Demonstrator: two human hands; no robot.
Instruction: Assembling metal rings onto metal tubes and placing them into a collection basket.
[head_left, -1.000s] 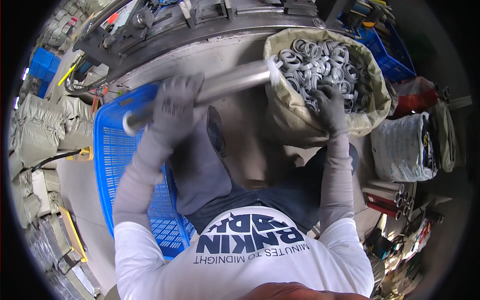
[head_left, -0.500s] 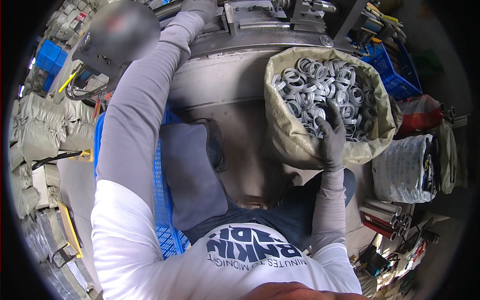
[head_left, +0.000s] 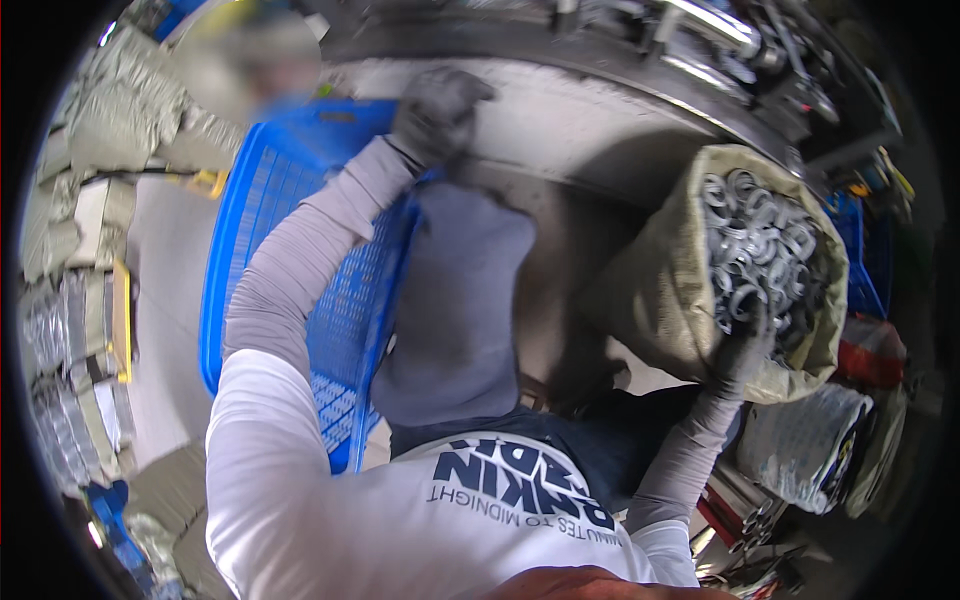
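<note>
My left hand (head_left: 437, 115), in a dark grey glove, is over the far right corner of a blue plastic basket (head_left: 222, 270). Its fingers look curled, and whatever they may hold is hidden. My right hand (head_left: 740, 350), gloved too, reaches into an open woven sack (head_left: 665, 285) at the right. Grey metal rings (head_left: 755, 235) fill the sack's mouth. Motion blurs the fingers of that hand among the rings, so their grip does not show.
A dark metal machine bench (head_left: 600, 45) runs along the far side. Between basket and sack is a grey padded surface (head_left: 455, 300). Wrapped bundles (head_left: 120, 110) are stacked at the left. A blue crate (head_left: 875, 255), a white bag (head_left: 805, 440) and metal tubes (head_left: 740, 515) stand at the right.
My left hand has come away from the machine bench and down to the basket. My right hand stays at the sack, now lower among the rings. The whole view has turned leftward.
</note>
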